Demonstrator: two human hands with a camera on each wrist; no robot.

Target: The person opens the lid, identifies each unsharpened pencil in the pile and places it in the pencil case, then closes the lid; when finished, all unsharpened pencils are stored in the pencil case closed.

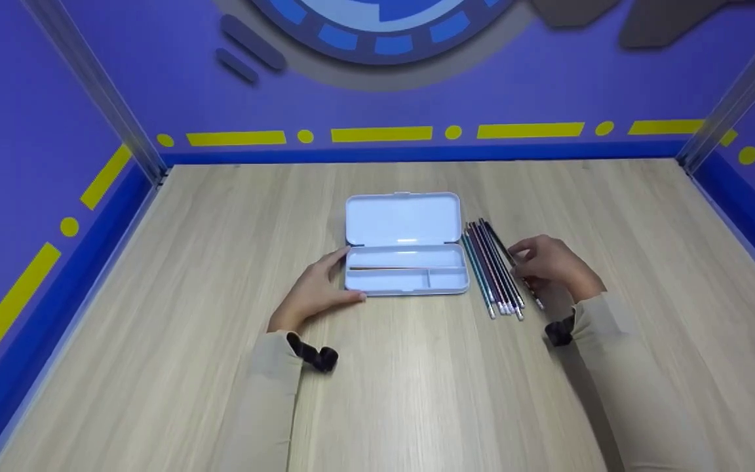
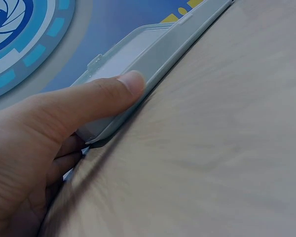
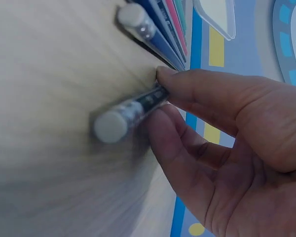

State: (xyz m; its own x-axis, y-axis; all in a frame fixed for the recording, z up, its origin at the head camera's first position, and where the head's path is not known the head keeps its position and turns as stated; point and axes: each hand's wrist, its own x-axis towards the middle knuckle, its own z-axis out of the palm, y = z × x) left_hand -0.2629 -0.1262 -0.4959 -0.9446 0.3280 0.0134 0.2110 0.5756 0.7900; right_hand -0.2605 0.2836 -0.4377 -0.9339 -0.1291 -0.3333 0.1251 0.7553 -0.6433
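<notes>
A pale blue-white pencil case (image 1: pixel 407 278) lies with its lid (image 1: pixel 404 219) swung back. My left hand (image 1: pixel 312 288) holds its left end, the thumb (image 2: pixel 130 84) against the front wall and the other fingers around the far side. Right of the case, my right hand (image 1: pixel 551 265) pinches a dark pencil (image 3: pixel 150 101) with a white eraser between thumb and fingers. That pencil lies at the right edge of a bunch of pencils (image 1: pixel 492 272), slightly apart from it. Inside the case, a thin orange-brown pencil-like strip (image 1: pixel 384 268) runs along the divider.
Wood-grain table (image 1: pixel 410 387) extends around the case and pencils. Blue printed panels (image 1: pixel 377 98) with yellow dashes wall it in at the back and both sides. Black wrist straps (image 1: pixel 315 354) sit on both sleeves. The front tray has a small right-hand compartment (image 1: pixel 447 278).
</notes>
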